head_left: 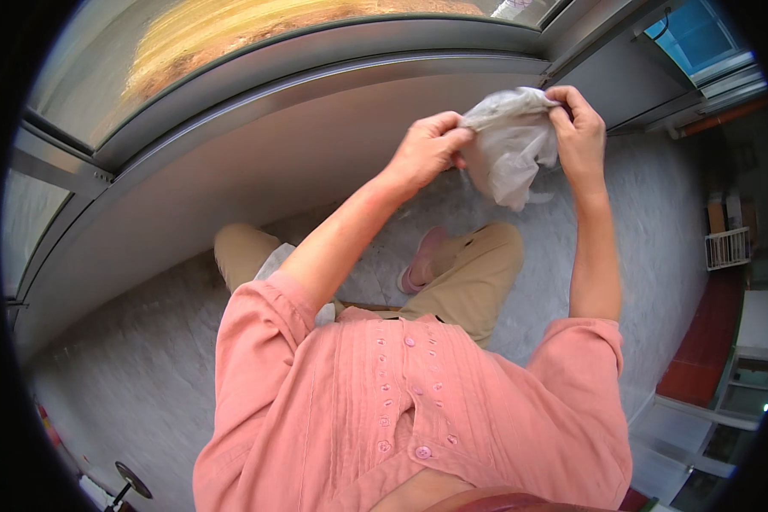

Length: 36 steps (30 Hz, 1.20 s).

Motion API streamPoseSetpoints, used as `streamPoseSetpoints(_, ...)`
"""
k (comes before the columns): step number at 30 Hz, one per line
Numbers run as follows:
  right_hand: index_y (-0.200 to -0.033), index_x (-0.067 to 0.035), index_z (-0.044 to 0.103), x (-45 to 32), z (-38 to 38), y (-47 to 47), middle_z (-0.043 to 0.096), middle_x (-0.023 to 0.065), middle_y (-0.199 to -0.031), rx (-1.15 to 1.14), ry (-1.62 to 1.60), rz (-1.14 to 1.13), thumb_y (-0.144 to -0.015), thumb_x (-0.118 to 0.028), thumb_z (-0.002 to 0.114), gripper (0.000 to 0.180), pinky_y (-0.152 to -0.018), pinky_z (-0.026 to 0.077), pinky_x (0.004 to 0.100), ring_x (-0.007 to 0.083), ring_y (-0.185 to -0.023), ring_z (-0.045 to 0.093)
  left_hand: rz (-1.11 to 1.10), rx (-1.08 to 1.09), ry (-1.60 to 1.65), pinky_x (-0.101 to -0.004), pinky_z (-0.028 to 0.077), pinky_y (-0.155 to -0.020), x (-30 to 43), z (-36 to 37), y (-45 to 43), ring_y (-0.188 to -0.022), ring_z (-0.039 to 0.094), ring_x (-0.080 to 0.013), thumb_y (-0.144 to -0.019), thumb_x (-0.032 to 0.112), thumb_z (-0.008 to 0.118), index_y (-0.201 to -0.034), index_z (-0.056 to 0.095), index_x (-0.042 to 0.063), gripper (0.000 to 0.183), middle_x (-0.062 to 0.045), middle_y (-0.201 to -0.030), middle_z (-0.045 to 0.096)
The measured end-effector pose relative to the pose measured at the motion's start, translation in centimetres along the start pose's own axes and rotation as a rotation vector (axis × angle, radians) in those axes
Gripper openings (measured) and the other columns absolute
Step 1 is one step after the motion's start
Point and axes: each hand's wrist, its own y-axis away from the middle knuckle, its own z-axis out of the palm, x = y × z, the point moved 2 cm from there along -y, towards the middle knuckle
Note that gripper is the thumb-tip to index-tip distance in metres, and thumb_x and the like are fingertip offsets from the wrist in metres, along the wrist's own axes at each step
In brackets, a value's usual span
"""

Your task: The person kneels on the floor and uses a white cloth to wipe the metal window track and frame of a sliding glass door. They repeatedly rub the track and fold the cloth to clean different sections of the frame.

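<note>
Out in front of my body, both hands hold a crumpled, translucent whitish plastic bag (509, 150) by its gathered upper edge. My left hand (429, 144) pinches the left end of that edge between thumb and fingers. At the opposite end, the thumb and bent fingers of my right hand (577, 131) grip it. Its lower part hangs loose between the hands, in the air before a pale wall panel (333, 134). Whether anything is inside cannot be told. A light grey cloth-like piece (274, 261) lies by my left thigh, partly hidden by my left arm.
A metal-framed window (320, 45) runs above the wall panel. Grey flooring (147, 358) surrounds my legs. Far right are a white wire basket (728, 248) with boxes and a dark red surface (701, 333). A black round-ended object (133, 480) stands lower left.
</note>
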Motion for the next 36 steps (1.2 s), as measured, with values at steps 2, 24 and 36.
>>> streamPoseSetpoints(2,-0.102,-0.004,0.069,-0.5,-0.4,1.1,0.069,-0.0002,-0.085,0.060,0.419,-0.061,-0.097,-0.009,0.060,0.011,-0.070,0.047,0.0215,0.0071,-0.074,0.061,0.039,0.103,-0.002,-0.0215,0.045,-0.064,-1.1,-2.4,0.7,-0.063,0.052,-0.0047,-0.100,0.027,0.061,-0.098,0.069,0.008,0.021,0.005,-0.083,0.063)
streamPoseSetpoints(24,-0.107,0.000,0.071,-4.5,12.4,1.8,0.075,0.0101,-0.103,-0.217,-1.061,0.233,-0.097,-0.007,0.064,0.015,-0.091,0.054,0.0328,0.0183,-0.096,0.070,-0.125,0.261,-0.216,-0.0285,0.050,-0.076,-7.5,-14.9,9.6,-0.079,0.059,-0.0121,-0.098,0.023,0.059,-0.107,0.063,0.001,0.024,-0.004,-0.087,0.064)
streamPoseSetpoints(36,-0.105,0.002,0.070,-22.6,40.0,-1.7,0.069,0.0045,-0.090,-0.800,-0.494,-0.318,-0.099,-0.018,0.060,0.023,-0.075,0.049,0.0296,0.0131,-0.082,0.061,-0.171,0.580,0.059,-0.0332,0.049,-0.063,-17.2,-22.4,12.5,-0.065,0.059,-0.0143,-0.090,0.023,0.064,-0.092,0.066,0.006,0.017,-0.003,-0.076,0.063)
